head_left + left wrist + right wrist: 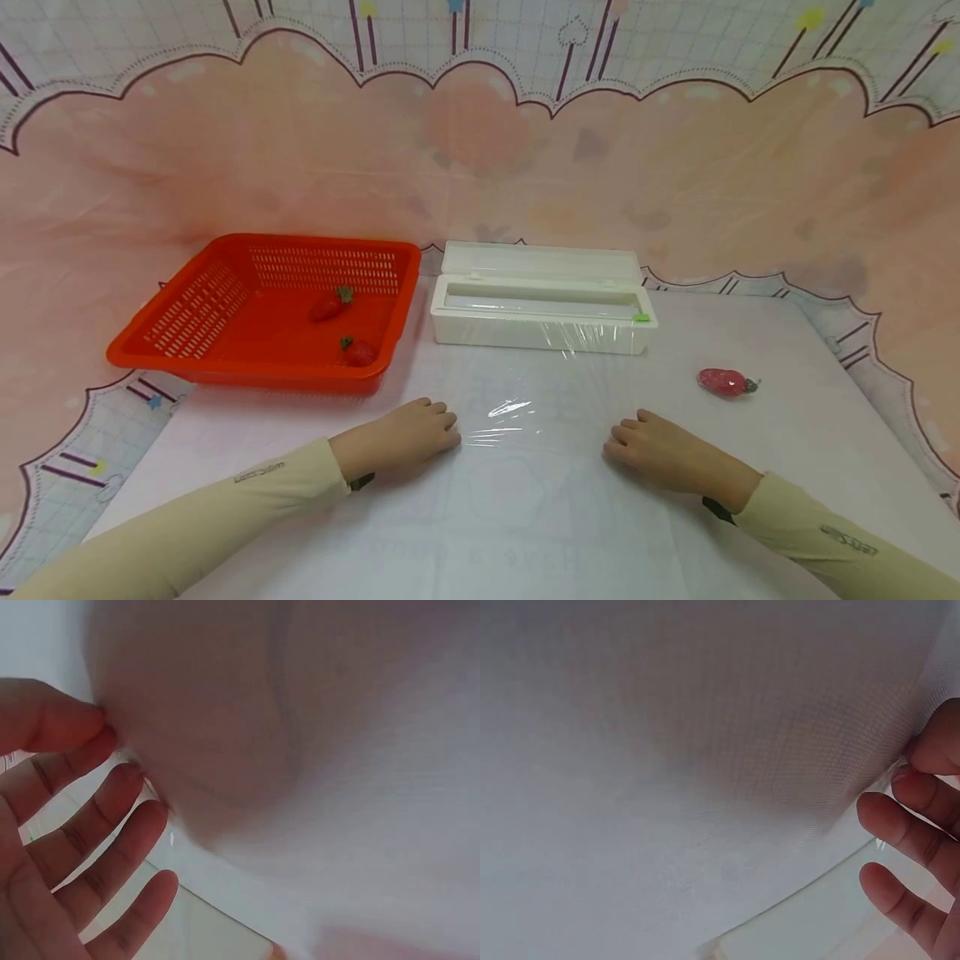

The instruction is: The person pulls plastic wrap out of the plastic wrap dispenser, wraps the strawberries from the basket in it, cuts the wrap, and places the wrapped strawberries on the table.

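Observation:
A sheet of clear cling film [510,408] stretches toward me from a long white dispenser box [540,333], its lid raised and a white roll inside. My left hand [405,435] pinches the film's left corner between thumb and forefinger. In the left wrist view, the other fingers [112,855] of that hand are spread. At the film's right corner, my right hand [663,450] pinches the edge the same way. The right wrist view shows its thumb [937,742] against the forefinger. Both hands are low over the white table.
On the left stands a red plastic basket [262,377] with two strawberries in it, one farther back [327,307] and one near the front [360,353]. A strawberry with a shiny, whitish surface [724,382] lies on the table [810,417] at right. A green slider [641,317] sits on the box's edge.

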`<state>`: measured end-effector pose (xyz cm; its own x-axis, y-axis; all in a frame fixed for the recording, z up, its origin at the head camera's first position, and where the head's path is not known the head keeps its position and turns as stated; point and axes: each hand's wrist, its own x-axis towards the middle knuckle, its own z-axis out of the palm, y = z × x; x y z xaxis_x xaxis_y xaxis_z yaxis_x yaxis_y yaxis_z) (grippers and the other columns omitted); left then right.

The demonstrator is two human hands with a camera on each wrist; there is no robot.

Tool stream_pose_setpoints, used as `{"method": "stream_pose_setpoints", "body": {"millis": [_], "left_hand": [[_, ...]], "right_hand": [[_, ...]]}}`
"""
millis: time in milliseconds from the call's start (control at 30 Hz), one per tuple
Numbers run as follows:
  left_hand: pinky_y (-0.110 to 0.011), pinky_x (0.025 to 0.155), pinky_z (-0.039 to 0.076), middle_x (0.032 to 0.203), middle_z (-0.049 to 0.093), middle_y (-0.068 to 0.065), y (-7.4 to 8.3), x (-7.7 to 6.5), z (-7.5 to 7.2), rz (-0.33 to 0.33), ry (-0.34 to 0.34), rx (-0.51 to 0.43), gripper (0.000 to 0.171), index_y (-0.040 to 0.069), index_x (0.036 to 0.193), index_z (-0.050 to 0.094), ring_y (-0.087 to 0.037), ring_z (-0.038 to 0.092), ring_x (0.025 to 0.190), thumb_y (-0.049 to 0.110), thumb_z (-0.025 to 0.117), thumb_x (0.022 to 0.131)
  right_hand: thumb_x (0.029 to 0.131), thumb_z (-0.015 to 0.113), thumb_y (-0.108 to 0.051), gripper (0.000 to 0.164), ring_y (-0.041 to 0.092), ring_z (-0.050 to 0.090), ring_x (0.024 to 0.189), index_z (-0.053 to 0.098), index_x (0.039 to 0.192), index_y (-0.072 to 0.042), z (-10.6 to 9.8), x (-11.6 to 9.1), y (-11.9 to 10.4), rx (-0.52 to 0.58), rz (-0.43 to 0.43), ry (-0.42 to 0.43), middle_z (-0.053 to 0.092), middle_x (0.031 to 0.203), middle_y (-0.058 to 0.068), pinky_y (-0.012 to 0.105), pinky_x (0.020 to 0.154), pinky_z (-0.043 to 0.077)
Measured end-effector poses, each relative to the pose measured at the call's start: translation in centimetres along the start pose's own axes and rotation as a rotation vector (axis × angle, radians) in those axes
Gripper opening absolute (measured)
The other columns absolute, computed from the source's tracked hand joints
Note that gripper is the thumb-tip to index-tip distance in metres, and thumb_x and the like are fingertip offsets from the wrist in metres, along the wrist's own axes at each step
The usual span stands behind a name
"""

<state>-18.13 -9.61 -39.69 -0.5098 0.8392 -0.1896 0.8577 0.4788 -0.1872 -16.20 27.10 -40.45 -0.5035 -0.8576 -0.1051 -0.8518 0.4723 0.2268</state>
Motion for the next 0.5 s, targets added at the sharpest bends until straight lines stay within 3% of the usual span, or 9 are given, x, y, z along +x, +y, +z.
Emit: {"method": "stream_pose_setpoints", "body": {"millis": [267,500], "left_hand": [[-0.027,0.08,0.044,0.092,0.061,0.002,0.0,-1.9,-0.1,-0.029,-0.035,-0.083,0.016,0.019,0.103,0.064,-0.014,0.055,0.086,0.028,0.06,0.09],[-0.026,0.076,0.043,0.086,0.061,0.002,0.1,-3.4,-0.6,-0.029,-0.036,-0.071,0.013,0.017,0.099,0.064,-0.013,0.054,0.08,0.025,0.062,0.089]], "right_hand": [[0.079,0.073,-0.016,0.026,0.012,0.055,0.078,0.057,0.099,-0.017,-0.3,-0.2,-0.4,0.02,0.01,-0.023,0.062,0.087,-0.002,0.028,0.07,0.046],[0.078,0.073,-0.015,0.023,0.013,0.056,0.078,0.056,0.094,-0.016,0.0,-0.9,-0.5,0.014,0.005,0.038,0.06,0.084,-0.003,0.032,0.073,0.05]]}}
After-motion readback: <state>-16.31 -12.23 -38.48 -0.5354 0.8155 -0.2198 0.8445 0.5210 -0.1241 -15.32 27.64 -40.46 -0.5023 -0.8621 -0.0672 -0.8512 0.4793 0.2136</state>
